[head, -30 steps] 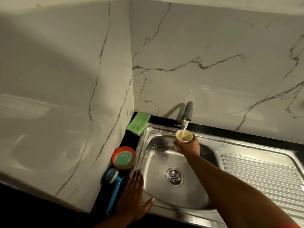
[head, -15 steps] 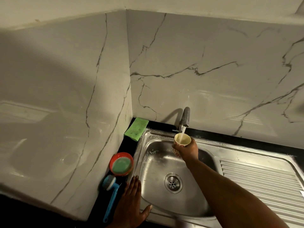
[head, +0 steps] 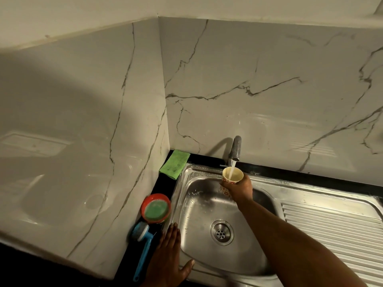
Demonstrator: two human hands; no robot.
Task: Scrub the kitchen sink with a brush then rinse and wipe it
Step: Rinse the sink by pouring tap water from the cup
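A steel sink [head: 199, 216] with a round drain [head: 221, 232] fills the lower middle. My right hand [head: 239, 188] grips a small patterned cup [head: 231, 177] under the tap [head: 235, 149], and water runs into the cup. My left hand [head: 169, 257] rests flat with straight fingers on the sink's left rim. A blue-handled brush [head: 143, 245] lies on the black counter just left of that hand.
A red bowl [head: 155, 210] holding a green pad sits behind the brush. A green cloth [head: 175, 163] lies in the back corner. The ribbed draining board [head: 335, 235] extends to the right. Marble walls close in at the left and back.
The view has tilted up a little, so the sink sits lower in the frame. Both hands keep their places, the cup still under the running tap.
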